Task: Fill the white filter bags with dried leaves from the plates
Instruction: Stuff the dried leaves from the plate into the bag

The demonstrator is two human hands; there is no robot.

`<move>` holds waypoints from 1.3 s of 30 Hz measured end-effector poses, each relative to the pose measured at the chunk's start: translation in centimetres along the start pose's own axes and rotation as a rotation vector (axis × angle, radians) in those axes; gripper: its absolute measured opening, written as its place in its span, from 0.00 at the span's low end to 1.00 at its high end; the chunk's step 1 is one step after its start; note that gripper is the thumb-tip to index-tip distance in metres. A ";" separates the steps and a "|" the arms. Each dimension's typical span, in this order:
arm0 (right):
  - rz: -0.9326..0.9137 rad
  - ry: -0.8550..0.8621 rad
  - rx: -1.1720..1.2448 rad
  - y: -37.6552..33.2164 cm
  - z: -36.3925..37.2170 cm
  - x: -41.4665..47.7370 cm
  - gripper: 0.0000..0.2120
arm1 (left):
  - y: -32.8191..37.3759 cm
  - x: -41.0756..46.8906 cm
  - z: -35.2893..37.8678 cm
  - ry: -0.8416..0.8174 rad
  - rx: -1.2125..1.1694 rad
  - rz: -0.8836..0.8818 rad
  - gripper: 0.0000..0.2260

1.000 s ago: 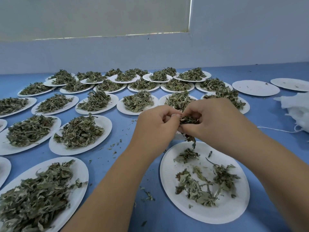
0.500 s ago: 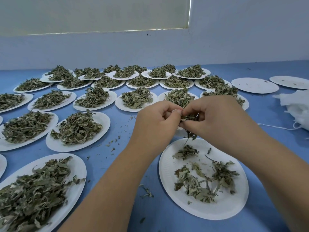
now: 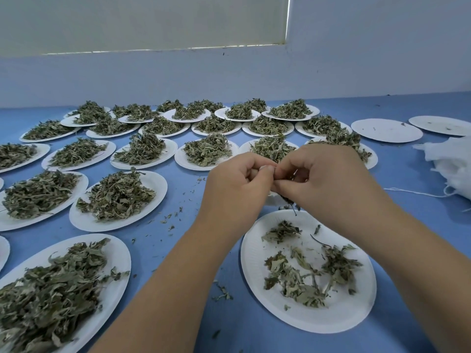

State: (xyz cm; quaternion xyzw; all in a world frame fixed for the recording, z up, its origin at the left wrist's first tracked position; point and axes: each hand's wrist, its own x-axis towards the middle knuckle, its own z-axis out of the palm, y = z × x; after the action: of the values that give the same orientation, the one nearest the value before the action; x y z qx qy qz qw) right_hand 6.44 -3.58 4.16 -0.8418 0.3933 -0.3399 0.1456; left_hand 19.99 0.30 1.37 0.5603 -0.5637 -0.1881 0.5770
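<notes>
Both hands are up together over the table (image 3: 407, 169), just beyond the far rim of the near plate (image 3: 257, 266) on the right. The left hand (image 3: 237, 184) has its fingers curled in, thumb and forefinger pinched on a scrap of white. That white is the filter bag (image 3: 274, 198), mostly hidden behind the knuckles, with only a crumpled edge peeking out underneath. The right hand (image 3: 328, 184) is knuckle to knuckle with it, fingers curled tight on a pinch of dried leaves (image 3: 291, 205). A few dark bits dangle below the fingers, right above the plate's far rim. Whether the bag's mouth is open, can't tell from here. On that near plate there's only a thin scatter of leaves (image 3: 293, 284), with plenty of white paper showing around it. Over on the left, a heaped plate (image 3: 114, 250) sits near, two more beyond it, and rows of loaded plates run off toward the far wall (image 3: 229, 77). Far right, two nearly bare plates (image 3: 386, 129) lie side by side, just crumbs on them. At the right edge sits a soft pile of white bags (image 3: 456, 169), with a loose string (image 3: 413, 192) trailing toward the hands. Leaf crumbs (image 3: 170, 227) speckle the blue surface between the plates.
</notes>
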 end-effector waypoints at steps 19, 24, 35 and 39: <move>0.077 0.020 0.196 0.1 -0.2 0.0 0.05 | 0.1 -0.2 -0.1 0.008 -0.017 -0.009 0.08; 0.076 0.055 0.219 0.1 -1.6 0.1 0.09 | 0.1 0.0 -0.4 0.082 -0.066 -0.039 0.09; 0.102 -0.065 0.171 -0.5 0.8 -0.8 0.23 | 0.5 0.1 -0.9 0.194 -0.312 -0.100 0.10; 0.088 0.051 0.303 -0.4 0.6 -0.6 0.11 | 0.4 0.1 -0.8 0.189 -0.303 -0.102 0.09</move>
State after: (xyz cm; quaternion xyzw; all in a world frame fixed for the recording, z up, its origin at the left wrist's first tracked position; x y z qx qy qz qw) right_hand 6.75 -2.87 3.62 -0.7832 0.3775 -0.4099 0.2758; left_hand 20.48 0.71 1.95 0.5102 -0.4431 -0.2464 0.6947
